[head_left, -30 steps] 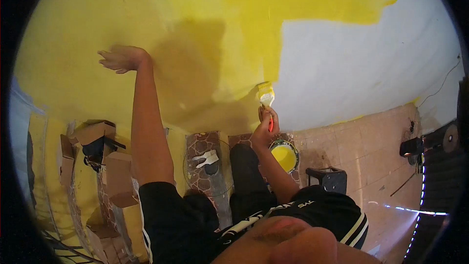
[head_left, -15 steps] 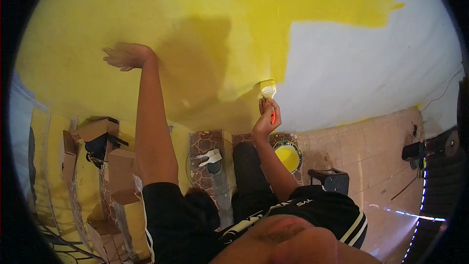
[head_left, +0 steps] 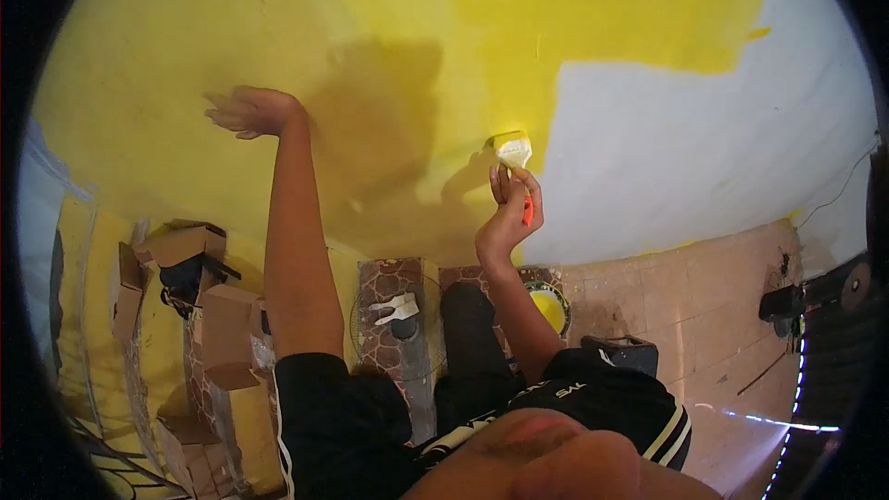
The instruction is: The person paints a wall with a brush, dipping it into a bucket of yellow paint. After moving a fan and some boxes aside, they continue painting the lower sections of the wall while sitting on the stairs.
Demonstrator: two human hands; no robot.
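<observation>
My right hand (head_left: 507, 222) grips a paintbrush with an orange-red handle. The brush (head_left: 512, 149) has a pale, paint-smeared ferrule, and its yellow bristles press on the wall, close to the border between yellow and white. My left hand (head_left: 255, 113) rests on the yellow part of the wall (head_left: 407, 0), fingers stretched out and holding nothing. Bright yellow paint covers the upper middle; the white part (head_left: 639, 148) lies to the right. Below my right forearm stands a bucket of yellow paint (head_left: 550, 306), partly hidden by the arm.
Several open cardboard boxes (head_left: 231, 315) stand at the lower left, one with a black item inside. A white-handled tool (head_left: 396, 308) lies on a round wire fan guard over stone-patterned steps. A dark stool (head_left: 625, 355) stands on the tiled floor (head_left: 704, 296) at right.
My right hand has moved the brush up along the wall. My left hand stays on the wall in about the same place, while the view has shifted slightly.
</observation>
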